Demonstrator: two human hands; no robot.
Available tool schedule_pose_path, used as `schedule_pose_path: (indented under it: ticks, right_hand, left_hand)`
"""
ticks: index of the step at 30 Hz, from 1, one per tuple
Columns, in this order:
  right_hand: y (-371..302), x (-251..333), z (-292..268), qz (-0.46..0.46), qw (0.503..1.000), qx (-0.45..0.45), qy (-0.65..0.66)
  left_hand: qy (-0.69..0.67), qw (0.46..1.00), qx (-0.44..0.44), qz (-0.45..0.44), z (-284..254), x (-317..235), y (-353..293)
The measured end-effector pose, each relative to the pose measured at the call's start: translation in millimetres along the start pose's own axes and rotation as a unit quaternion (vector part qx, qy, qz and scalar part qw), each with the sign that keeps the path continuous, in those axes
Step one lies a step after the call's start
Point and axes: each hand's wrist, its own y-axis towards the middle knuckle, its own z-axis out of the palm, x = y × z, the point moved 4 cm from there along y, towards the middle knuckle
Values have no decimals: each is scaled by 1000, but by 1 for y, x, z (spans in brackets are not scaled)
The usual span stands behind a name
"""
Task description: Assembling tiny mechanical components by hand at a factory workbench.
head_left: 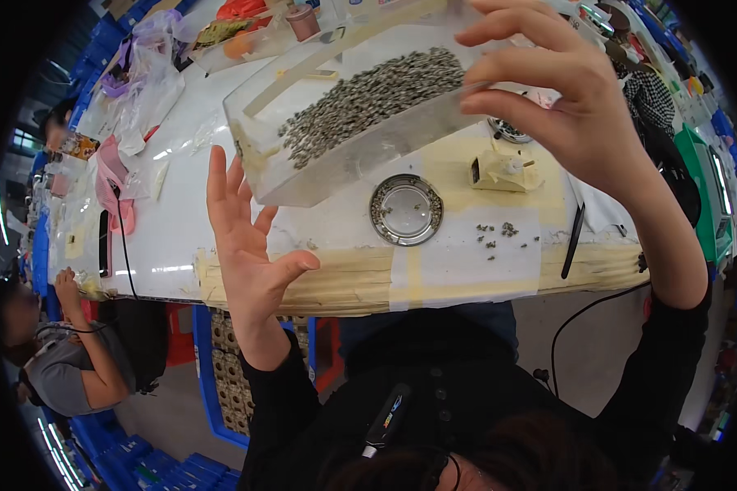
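Note:
A clear plastic box (pixel 348 173) hangs tilted above the table, with many small grey metal parts (pixel 377 98) heaped along its floor. My right hand (pixel 565 90) grips the box's right end between thumb and fingers. Close to the lower left corner of the box, my left hand (pixel 250 258) is open, its fingers stretched upward and thumb apart; no firm contact with the box shows. Below the box stands a round metal dish (pixel 405 221) with some small parts around its edge. More small parts (pixel 508 230) lie loose on white paper to its right.
A block wrapped in yellow tape (pixel 499 173) stands behind the loose parts. A slim black tool (pixel 574 241) lies at the right. On the left are a phone (pixel 105 244), cables and plastic bags (pixel 152 61). Another person's hand (pixel 67 288) rests at the table's left edge.

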Motion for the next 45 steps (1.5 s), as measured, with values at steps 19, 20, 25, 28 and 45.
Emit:
schedule_pose_path:
  ticks: [19,20,25,28,45]
  right_hand:
    - [66,2,125,-112,983,141,40]
    - [72,8,129,-98,982,158,32]
    - [89,16,167,72,950,287,102]
    - [102,19,181,138,911,363,137]
    - [118,4,199,147,862,405,266]
  left_hand:
    - [317,941,-110,33,-46,20,-9]
    - [317,942,-109,31,-46,20,-9]
    - [345,933,-102,16,-39,21,-9]
    - [343,932,-115,-21,-36,21,-10]
    - [346,929,-115,-61,-36,29,-11]
